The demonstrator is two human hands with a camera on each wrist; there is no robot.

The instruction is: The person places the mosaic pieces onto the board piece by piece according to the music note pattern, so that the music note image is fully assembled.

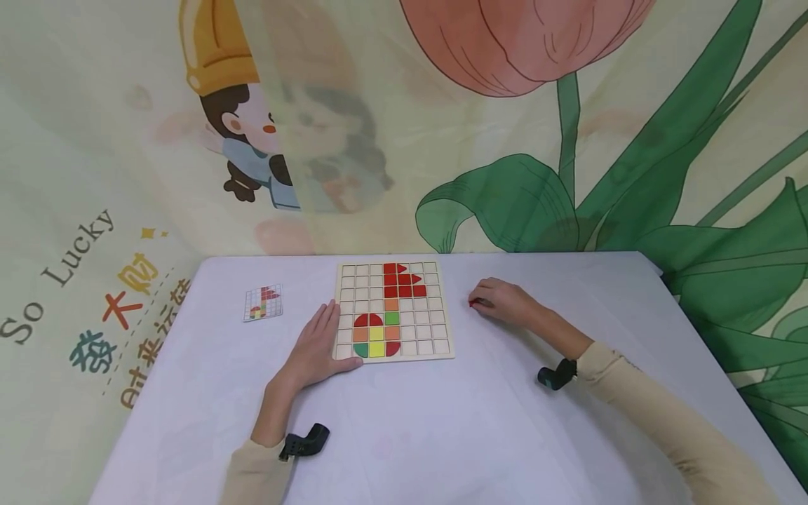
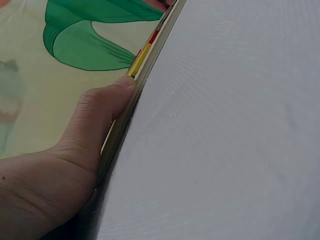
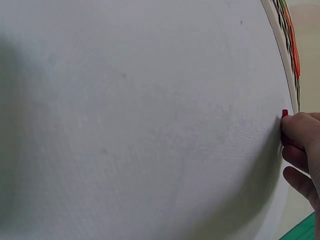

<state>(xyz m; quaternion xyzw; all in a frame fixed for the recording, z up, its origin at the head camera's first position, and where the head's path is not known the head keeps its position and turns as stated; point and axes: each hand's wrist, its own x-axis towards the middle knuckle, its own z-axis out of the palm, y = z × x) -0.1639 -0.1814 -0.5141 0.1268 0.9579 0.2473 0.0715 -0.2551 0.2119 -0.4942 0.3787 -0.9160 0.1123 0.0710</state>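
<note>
A wooden grid board (image 1: pixel 432 315) lies on the white table with red, orange, yellow and green tiles set in some squares. Against its lower left corner rests my left hand (image 1: pixel 313 351), fingers straight along the left side and thumb at the front edge. In the left wrist view the thumb (image 2: pixel 122 90) presses on the board's edge, close to a yellow tile (image 2: pixel 141 59). To the right of the board, my right hand (image 1: pixel 508 303) pinches a small red tile (image 3: pixel 284 114) just over the cloth. Fingers cover most of that tile, so its shape is hidden.
A small pattern card (image 1: pixel 263 303) with a coloured grid picture lies left of the board. White cloth (image 1: pixel 404 435) covers the table. Behind the table's far edge hangs a printed backdrop (image 1: pixel 505 203). Black cameras (image 1: pixel 557 375) are strapped at both wrists.
</note>
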